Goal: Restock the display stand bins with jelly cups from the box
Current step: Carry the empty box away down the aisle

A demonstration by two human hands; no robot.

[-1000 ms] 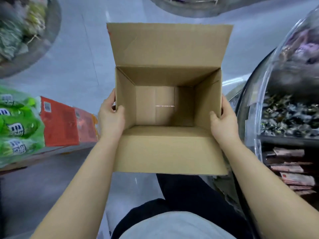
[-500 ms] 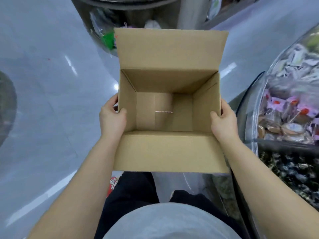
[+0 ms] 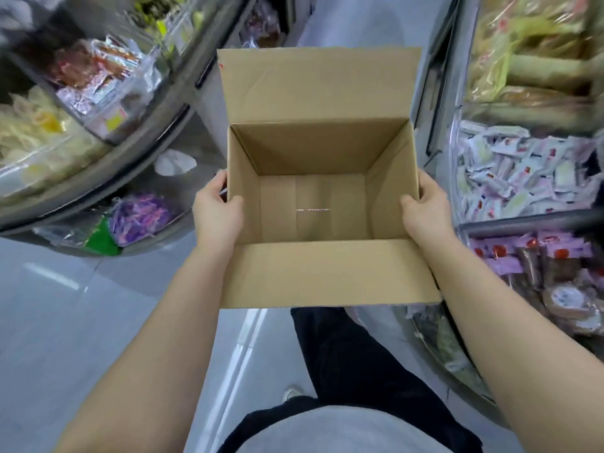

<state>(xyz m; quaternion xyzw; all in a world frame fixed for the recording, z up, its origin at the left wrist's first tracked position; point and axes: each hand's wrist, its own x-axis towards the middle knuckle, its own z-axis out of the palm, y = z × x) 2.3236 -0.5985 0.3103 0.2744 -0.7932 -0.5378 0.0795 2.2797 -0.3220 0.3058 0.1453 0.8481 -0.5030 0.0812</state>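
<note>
Left hand (image 3: pixel 217 214) grips left wall of box (image 3: pixel 322 273), thumb hooked over rim; right hand (image 3: pixel 426 214) clamps right wall likewise. Box between hands, open, bare inside. Display stand bins (image 3: pixel 510 178) beyond right hand, snack packets inside.

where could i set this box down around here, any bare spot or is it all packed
Bare floor lies lower left, bordered by the curved stand and the person's leg. A narrow aisle runs ahead between both stands. The right bins are heaped with packets, so no room there. Both hands, left and right, grip the box.
</note>
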